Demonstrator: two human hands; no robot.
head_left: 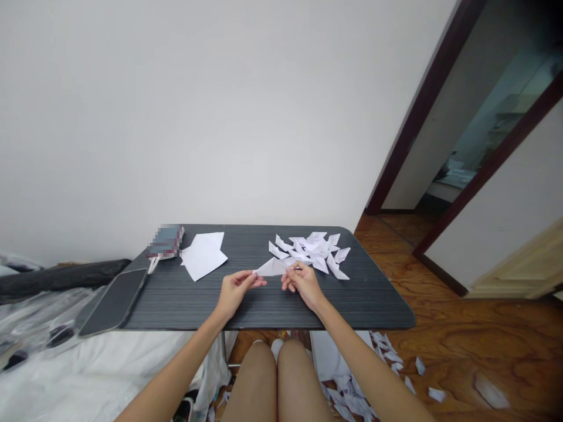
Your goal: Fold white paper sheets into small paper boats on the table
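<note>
Between my two hands, a folded white piece of paper (271, 268) is held just above the dark table. My left hand (237, 288) pinches its left corner, thumb on top. At the other end, my right hand (302, 282) grips the right corner between thumb and fingers. Right behind my right hand lies a pile of folded paper pieces (313, 249), pointed and boat-like in shape. Farther left, a few flat sheets of white paper (204, 253) overlap on the tabletop.
The dark ridged table (259, 310) stands against a white wall. A pixelated pouch-like item (166, 241) and a dark flat tablet-like device (115, 300) lie at its left. More folded papers (352, 398) litter the floor below right. White plastic-covered bedding (88, 369) is at left.
</note>
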